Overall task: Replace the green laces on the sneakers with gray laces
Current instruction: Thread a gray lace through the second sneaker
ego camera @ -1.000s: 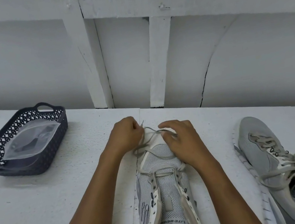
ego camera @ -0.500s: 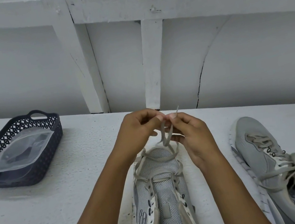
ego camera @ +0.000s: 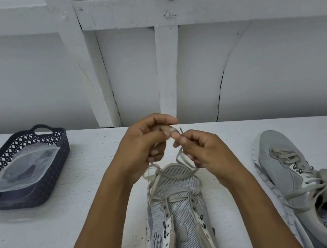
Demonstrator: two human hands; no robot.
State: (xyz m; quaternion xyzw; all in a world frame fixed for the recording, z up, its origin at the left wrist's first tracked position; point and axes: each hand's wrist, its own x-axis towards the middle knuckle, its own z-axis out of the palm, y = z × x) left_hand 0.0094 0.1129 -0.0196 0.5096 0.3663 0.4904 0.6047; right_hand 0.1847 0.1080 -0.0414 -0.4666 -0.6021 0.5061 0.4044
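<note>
Head view: left hand (ego camera: 140, 147) fingers (ego camera: 163, 121) are curled, with thumb and forefinger pinching one end of the gray lace (ego camera: 168, 176). Right hand (ego camera: 205, 153) fingers (ego camera: 180, 141) pinch the other end, its tip poking up just above them. Both hands are raised and the fingertips nearly touch, so neither hand is free.

The lace drops from the two pinches to the sneaker (ego camera: 180, 214) directly below, toe pointing away from me. Slack drapes over the toe, one bar crosses the lowest eyelet pair, and the eyelets further up look bare.

I read this as early lacing of this shoe, with the ends held up to even them. Next I'd want the ends crossed and each tip fed into the next eyelet up, lace flat and lengths equal.

The second sneaker (ego camera: 298, 183) is well right of the right hand on the desk (ego camera: 48, 240), already laced and tied in what looks like gray. Far left of the left hand is a dark basket (ego camera: 45, 187) holding a clear plastic bag (ego camera: 25, 170). I can't make out any green lace.
</note>
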